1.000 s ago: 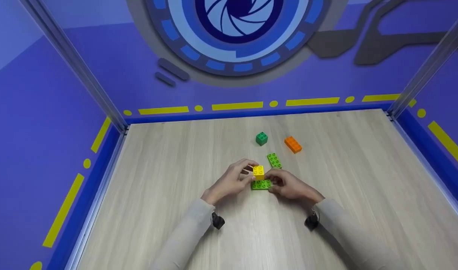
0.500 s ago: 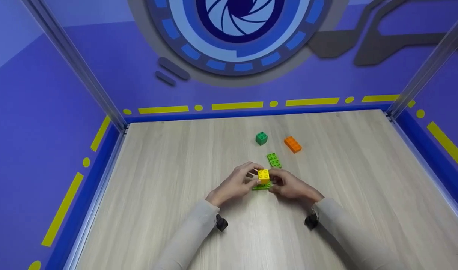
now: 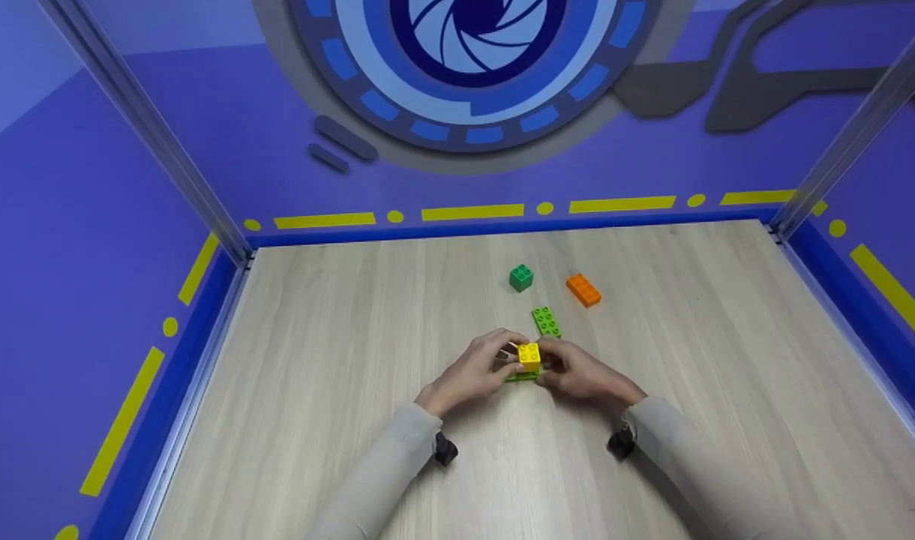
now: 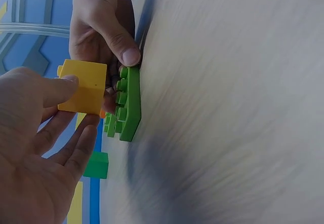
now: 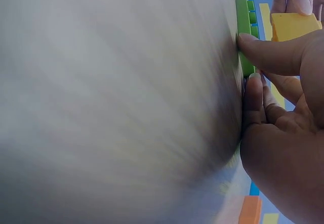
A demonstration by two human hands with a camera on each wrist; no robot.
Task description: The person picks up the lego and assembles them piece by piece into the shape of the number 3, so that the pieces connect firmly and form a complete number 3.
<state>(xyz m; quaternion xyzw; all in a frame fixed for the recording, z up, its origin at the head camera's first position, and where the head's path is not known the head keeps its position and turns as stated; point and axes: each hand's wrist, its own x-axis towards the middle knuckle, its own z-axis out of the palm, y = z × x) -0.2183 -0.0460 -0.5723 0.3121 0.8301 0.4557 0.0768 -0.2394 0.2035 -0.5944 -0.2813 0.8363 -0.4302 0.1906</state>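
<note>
My left hand (image 3: pixel 475 372) pinches a yellow toy building brick (image 3: pixel 529 357) between thumb and fingers. In the left wrist view the yellow brick (image 4: pixel 86 87) hovers just above the studs of a flat light-green brick (image 4: pixel 132 102), with a small gap between them. My right hand (image 3: pixel 583 370) grips the right end of this flat green brick (image 3: pixel 522 377) on the table, its thumb (image 5: pixel 258 49) on the near side. From the head camera, the yellow brick covers much of the green one.
Behind the hands lies a second flat light-green brick (image 3: pixel 546 321). Farther back are a dark-green square brick (image 3: pixel 521 277) and an orange brick (image 3: pixel 583 290). Patterned blue walls (image 3: pixel 337 187) enclose the wooden table (image 3: pixel 337 300) at the back and sides.
My left hand has moved a little to the right and nearer to me with the yellow brick, bringing it over the flat green brick. The right hand has stayed in place.
</note>
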